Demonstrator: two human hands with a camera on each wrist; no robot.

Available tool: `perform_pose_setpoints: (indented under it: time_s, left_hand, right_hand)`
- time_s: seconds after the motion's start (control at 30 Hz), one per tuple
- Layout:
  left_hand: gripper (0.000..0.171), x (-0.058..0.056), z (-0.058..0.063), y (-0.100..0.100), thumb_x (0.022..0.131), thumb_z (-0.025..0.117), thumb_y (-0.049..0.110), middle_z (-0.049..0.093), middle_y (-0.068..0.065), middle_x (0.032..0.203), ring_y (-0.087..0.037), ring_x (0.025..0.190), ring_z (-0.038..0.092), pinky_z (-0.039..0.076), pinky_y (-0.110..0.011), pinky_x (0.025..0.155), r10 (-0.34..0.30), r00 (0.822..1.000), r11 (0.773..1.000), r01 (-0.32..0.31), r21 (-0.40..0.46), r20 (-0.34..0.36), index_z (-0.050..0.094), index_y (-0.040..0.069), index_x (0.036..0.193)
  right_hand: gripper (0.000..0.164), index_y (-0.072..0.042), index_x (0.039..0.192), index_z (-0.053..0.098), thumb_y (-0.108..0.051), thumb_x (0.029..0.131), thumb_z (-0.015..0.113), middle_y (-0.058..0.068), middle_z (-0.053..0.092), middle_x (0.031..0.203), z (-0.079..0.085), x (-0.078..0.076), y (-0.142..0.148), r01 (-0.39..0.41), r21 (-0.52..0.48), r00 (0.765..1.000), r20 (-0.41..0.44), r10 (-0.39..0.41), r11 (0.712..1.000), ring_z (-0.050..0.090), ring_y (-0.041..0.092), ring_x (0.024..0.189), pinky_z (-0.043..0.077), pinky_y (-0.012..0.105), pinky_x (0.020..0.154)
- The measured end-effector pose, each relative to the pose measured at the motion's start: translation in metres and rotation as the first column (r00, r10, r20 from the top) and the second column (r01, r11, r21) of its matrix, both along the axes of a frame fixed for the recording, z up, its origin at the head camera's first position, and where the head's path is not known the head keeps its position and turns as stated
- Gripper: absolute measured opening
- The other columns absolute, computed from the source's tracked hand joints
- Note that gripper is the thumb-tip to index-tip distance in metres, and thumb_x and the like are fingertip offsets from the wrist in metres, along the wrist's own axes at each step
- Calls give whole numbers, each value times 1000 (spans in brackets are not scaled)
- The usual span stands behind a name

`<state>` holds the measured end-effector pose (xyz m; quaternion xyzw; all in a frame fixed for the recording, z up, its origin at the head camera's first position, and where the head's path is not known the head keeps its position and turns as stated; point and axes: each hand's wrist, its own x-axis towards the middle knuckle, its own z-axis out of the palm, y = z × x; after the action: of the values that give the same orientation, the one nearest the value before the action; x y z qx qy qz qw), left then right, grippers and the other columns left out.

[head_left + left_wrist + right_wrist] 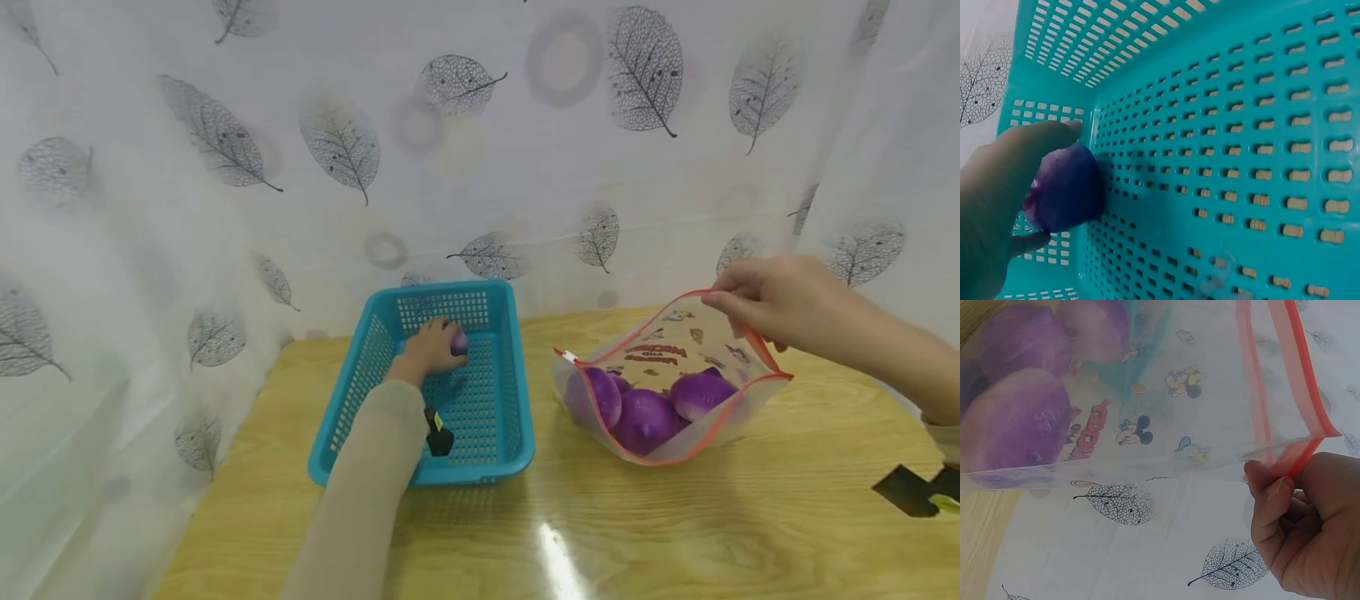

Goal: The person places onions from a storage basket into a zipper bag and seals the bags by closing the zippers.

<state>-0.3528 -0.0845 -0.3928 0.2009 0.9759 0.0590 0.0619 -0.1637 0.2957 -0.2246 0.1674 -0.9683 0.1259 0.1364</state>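
My left hand is down inside a turquoise plastic basket. It grips a purple onion, thumb on one side and fingers on the other, close to the basket's far end. Only part of this onion shows past the fingers in the head view. With my right hand I pinch the red-edged rim of a clear zip bag printed with cartoon figures. The bag's mouth is spread wide. Several more purple onions lie inside it, shiny and round with small pointed tips.
Basket and bag stand side by side on a wood-grain table. Behind them hangs a whitish curtain with a leaf print, reaching the table's back and left edges. A white slider sits at the bag's left corner.
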Motion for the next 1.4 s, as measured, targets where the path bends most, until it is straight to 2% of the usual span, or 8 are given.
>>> perform_pose_setpoints:
  time_s: [0.37,0.5,0.63,0.83,1.03,1.17,1.33,1.4]
  left_hand:
    - [66,5,-3,-1,86,66,41,34,-15,144,-39,130,34,44,-56,94,67,998,998,-67,13,-8,42,16,142]
    - [62,9,-4,-5,85,65,38,38,-17,141,-41,125,40,43,-58,94,58,996,998,-58,0,69,44,15,139]
    - [63,13,-4,-9,83,68,36,39,-18,141,-42,122,45,44,-56,93,41,986,999,-44,16,164,46,15,138]
    - [73,16,2,-14,73,78,40,43,-14,137,-36,117,50,45,-55,90,50,971,997,-62,46,236,47,19,136]
    - [74,14,1,-15,72,80,39,52,-13,127,-29,111,55,47,-46,92,-5,962,999,-8,46,271,49,14,134]
    - [69,15,-1,-12,73,79,34,57,-12,120,-27,108,57,48,-43,91,23,958,995,-50,87,287,50,11,131]
    - [66,20,4,-7,74,77,30,58,-14,120,-29,109,56,47,-45,93,75,954,987,-114,117,291,50,8,131]
    - [65,24,7,-7,75,76,27,57,-15,121,-31,110,55,47,-45,94,95,947,978,-146,149,307,49,7,131]
  right_hand:
    - [9,-6,92,66,-12,93,59,-10,55,55,0,1,1,-13,13,1000,-9,13,1000,37,3,35,33,24,37]
    - [10,-5,92,66,-13,93,59,-10,55,55,0,0,-1,-7,12,1000,-1,7,1000,38,4,35,33,24,37]
    - [12,-6,91,66,-14,94,59,-10,56,56,0,-1,-2,-5,13,1000,13,5,1000,39,5,36,32,24,36]
    - [11,-9,87,65,-16,93,60,-11,56,55,1,-2,-2,4,18,1000,7,-4,1000,39,6,35,32,24,37]
    - [11,-10,86,65,-17,93,61,-10,56,54,1,-1,-2,30,4,999,18,-30,1000,40,8,35,32,25,37]
    - [12,-7,86,65,-15,93,60,-11,56,54,0,-2,-1,-9,19,1000,-16,9,1000,38,5,35,31,24,36]
    - [12,-8,85,65,-15,93,60,-10,56,54,0,-2,-2,3,18,1000,-15,-3,1000,39,5,36,31,24,37]
    - [12,-8,85,64,-15,93,60,-10,56,54,0,-2,-3,6,12,1000,-7,-6,1000,39,5,36,32,24,37]
